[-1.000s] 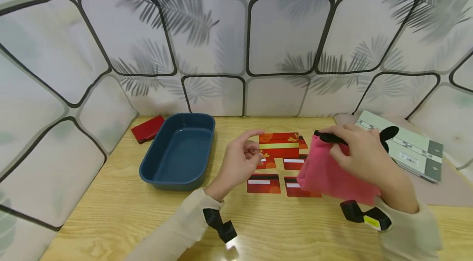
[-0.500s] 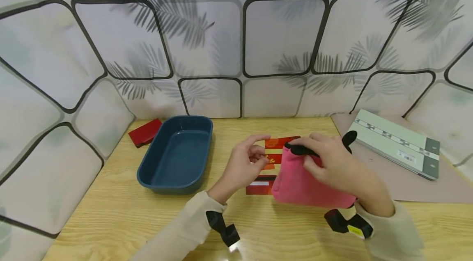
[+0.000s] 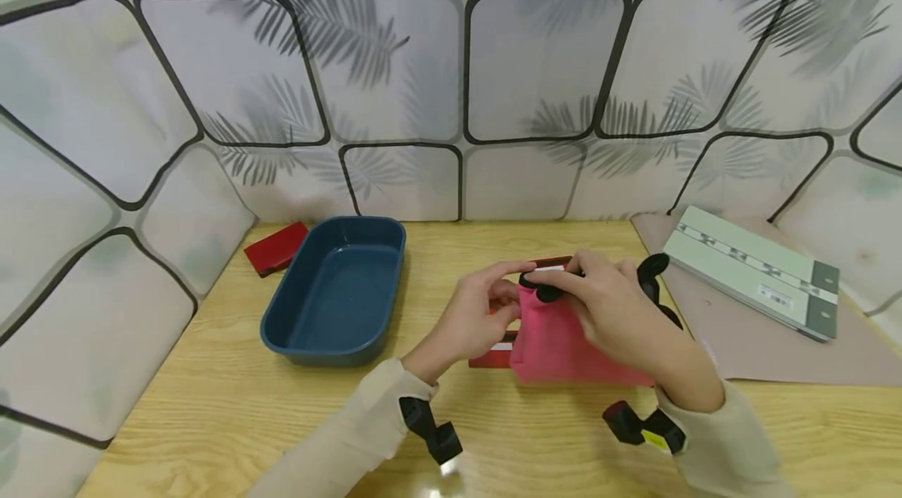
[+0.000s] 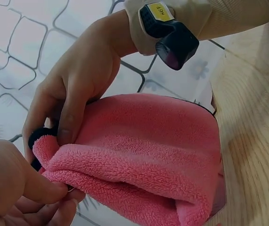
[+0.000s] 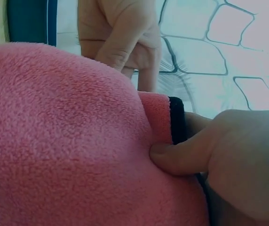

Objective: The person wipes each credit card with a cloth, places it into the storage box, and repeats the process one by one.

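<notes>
Over a wooden table (image 3: 211,404), the pink pouch (image 3: 578,349) is stretching lengthwise rightward from my left hand (image 3: 472,318), pinching a mostly hidden card (image 4: 70,189). My right hand (image 3: 609,310) is gripping the pouch.

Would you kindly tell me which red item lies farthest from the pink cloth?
The red item left of the blue tray in the head view; the red cards peek out from behind the pink cloth.

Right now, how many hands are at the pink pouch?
2: left hand at the left end of the pink pouch in head view; right hand gripping its top edge. No other hand shows.
</notes>
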### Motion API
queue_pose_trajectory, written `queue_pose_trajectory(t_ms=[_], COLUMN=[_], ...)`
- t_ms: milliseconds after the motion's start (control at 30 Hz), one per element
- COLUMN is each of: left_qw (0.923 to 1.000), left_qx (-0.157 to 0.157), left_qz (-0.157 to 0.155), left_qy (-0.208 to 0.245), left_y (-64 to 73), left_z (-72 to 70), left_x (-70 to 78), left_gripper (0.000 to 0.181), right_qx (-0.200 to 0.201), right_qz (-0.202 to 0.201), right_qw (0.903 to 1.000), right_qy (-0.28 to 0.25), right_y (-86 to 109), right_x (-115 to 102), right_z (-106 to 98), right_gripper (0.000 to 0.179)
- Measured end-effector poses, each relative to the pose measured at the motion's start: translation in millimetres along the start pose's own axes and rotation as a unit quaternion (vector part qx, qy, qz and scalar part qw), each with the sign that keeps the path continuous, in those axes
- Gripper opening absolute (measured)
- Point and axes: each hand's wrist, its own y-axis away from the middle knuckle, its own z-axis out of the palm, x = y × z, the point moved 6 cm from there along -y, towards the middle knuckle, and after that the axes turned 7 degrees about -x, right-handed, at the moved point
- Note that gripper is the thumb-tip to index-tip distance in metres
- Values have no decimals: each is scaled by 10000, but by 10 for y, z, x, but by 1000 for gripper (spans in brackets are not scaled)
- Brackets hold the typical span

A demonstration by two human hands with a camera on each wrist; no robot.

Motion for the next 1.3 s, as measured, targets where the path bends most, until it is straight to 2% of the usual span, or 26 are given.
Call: queue_pose_trajectory(t_ms=[167,400,600,733,867,933,1100,1167,1300], left_qw=[10000,9986,9959,9927,9910,9889,9737,9676,9669], left_qx=[56,520,520,628,629,651,993,1174,1306], left_qz=[-14,-75,-471,-628,-717,-788,-921,-937,-947], left_qy=[-57,75,575,815,939,1077,1833,2030,1979], left_y=[-14,17,58,92,116,121,94,85,85], left_z=[10,-102,-224,-274,-292,-296,-339,-366,-393], left_x=[20,-52,-79,-123,-146,-164,-258,-294,-320], left_gripper=[47,46,47,49,50,51,52,53,54], right_qx=[-15,-63,-50,-237,-476,-636,-773,-718,-735], right_qz=[71,87,157,333,715,985,1461,1471,1242], right_qw=[9999,9999,9998,9990,9959,9923,9841,9843,9887], right_qy=[108,124,125,157,287,392,650,659,412], right_y=[9,6,21,37,65,90,164,184,199], right_x=[19,52,102,159,226,269,389,416,402], right_z=[2,-17,-65,-84,-98,-108,-166,-193,-221], right_gripper=[42,47,47,48,47,46,45,45,45])
